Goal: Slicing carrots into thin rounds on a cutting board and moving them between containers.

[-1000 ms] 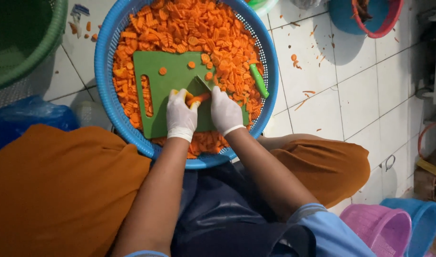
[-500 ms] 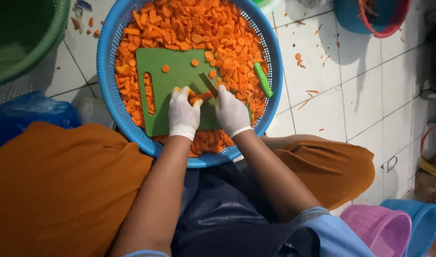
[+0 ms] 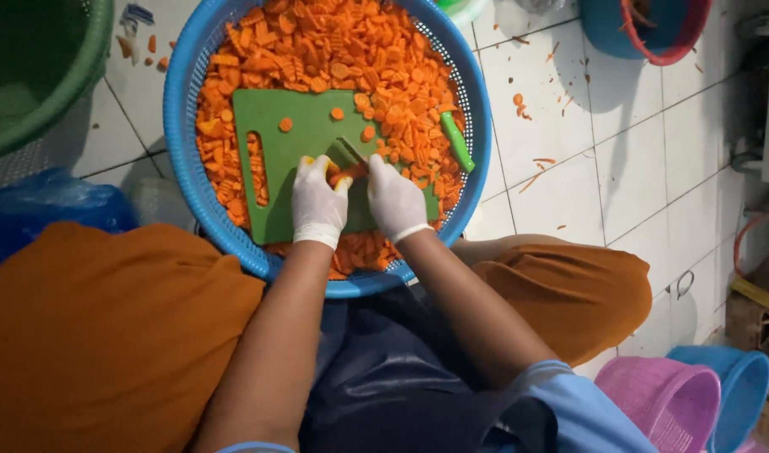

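Note:
A round blue basket (image 3: 179, 126) on the floor is heaped with cut orange carrot pieces (image 3: 342, 50). A green cutting board (image 3: 275, 143) lies inside it. Both my hands wear white gloves and rest at the board's near edge. My left hand (image 3: 317, 205) pins a small carrot piece (image 3: 348, 174) against the board. My right hand (image 3: 394, 201) grips a knife whose dark blade (image 3: 346, 151) lies across that piece. A few slices are scattered on the board.
A green-handled tool (image 3: 457, 141) lies among the carrots at the basket's right side. Around it on the white tiled floor stand a green basin (image 3: 32, 75), a blue plastic bag (image 3: 49, 205), a blue bucket (image 3: 644, 33), and pink (image 3: 661, 403) and blue (image 3: 741, 386) baskets.
The knife blade tilted up off the carrot and came back down on it. Both hands stayed at the same spot on the board.

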